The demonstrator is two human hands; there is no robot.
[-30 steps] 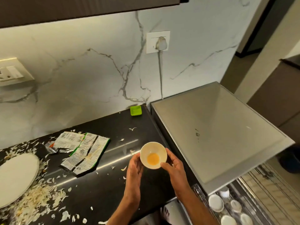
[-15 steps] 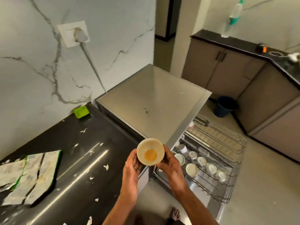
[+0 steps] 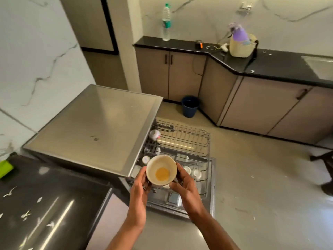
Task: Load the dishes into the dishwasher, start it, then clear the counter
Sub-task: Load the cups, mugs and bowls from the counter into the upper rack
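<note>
Hands cradle a small cream bowl (image 3: 161,170) between them, the left hand (image 3: 140,190) cupping its left wall, the right hand (image 3: 185,186) wrapped round the right side, fingers curled closed on the rim. It looks light but rigid and breakable, and a pool of yellow residue sits in the bottom, so a level grip on both walls seems wisest. Bowl and hands hang above the pulled-out dishwasher rack (image 3: 182,141), where a few small white cups (image 3: 195,173) already sit. Beside them, the black desk (image 3: 45,204) is strewn with pale scraps.
</note>
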